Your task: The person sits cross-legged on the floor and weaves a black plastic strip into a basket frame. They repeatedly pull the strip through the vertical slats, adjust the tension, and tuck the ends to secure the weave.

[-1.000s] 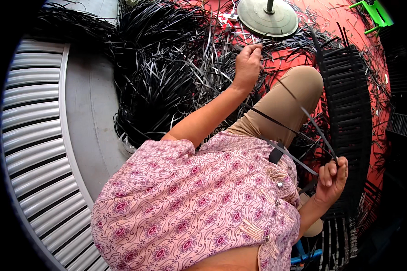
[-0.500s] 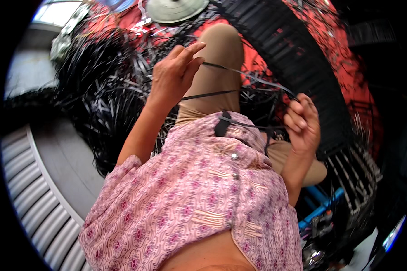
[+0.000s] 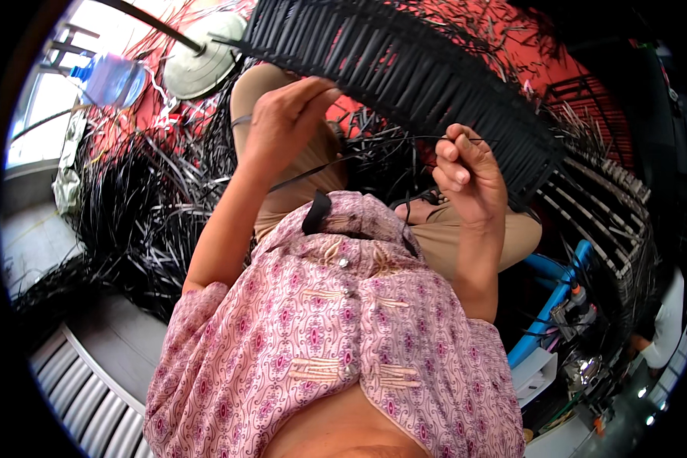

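Observation:
My right hand (image 3: 472, 172) is raised over my lap, thumb and fingertips pinched on a thin black plastic weaving strip (image 3: 374, 145). From there the strip runs left across my lap and passes below my left wrist. My left hand (image 3: 288, 114) has its fingers pressed together, their tips at the lower edge of a long black woven panel (image 3: 404, 65). What these fingers pinch is hidden. A short piece of dark strip shows beside the back of this hand. The panel slants from upper left to lower right, beyond both hands.
Heaps of loose black strips (image 3: 145, 198) lie at left. A round pale base with a pole (image 3: 198, 65) and a large blue-tinted bottle (image 3: 118, 80) stand at upper left. A slatted metal seat (image 3: 91, 389) is at lower left. Blue tubing (image 3: 553, 305) and tools are at right.
The view has swung, so the panel now lies across the top. My left hand has reached the panel's edge. My right hand still pinches the strip, now closer to the left hand.

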Demonstrator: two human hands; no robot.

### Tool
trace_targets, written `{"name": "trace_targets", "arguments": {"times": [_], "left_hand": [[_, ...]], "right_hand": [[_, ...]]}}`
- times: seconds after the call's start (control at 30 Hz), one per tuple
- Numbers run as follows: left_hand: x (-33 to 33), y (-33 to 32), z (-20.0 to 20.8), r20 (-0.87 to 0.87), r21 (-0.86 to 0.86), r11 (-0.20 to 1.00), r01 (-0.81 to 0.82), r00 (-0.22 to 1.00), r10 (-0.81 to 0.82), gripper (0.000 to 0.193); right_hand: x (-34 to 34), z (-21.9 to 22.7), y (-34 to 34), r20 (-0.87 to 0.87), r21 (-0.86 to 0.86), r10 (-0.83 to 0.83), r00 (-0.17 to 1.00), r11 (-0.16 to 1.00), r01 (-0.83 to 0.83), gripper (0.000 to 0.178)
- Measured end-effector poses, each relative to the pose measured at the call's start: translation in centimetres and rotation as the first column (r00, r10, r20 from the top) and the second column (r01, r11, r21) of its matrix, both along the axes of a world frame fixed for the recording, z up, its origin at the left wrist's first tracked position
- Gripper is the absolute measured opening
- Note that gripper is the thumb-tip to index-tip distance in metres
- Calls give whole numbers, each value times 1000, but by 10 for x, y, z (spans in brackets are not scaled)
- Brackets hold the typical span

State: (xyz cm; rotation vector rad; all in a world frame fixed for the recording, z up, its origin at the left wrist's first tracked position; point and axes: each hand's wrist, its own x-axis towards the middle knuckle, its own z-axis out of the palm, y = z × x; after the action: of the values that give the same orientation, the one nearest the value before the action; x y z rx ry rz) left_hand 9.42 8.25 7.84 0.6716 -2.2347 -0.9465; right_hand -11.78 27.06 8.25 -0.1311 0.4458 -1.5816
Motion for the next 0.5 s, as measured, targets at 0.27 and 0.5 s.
{"name": "trace_targets", "arguments": {"times": [0.27,0.5], "left_hand": [[13,-1,-10,323,70,997,43,944,-63,21],[21,12,-20,316,285,945,161,915,-252,19]], "right_hand": [[-5,-28,7,275,-122,-54,960,988,91,23],[-6,-38,15,-12,44,-388,922,921,388,24]]}}
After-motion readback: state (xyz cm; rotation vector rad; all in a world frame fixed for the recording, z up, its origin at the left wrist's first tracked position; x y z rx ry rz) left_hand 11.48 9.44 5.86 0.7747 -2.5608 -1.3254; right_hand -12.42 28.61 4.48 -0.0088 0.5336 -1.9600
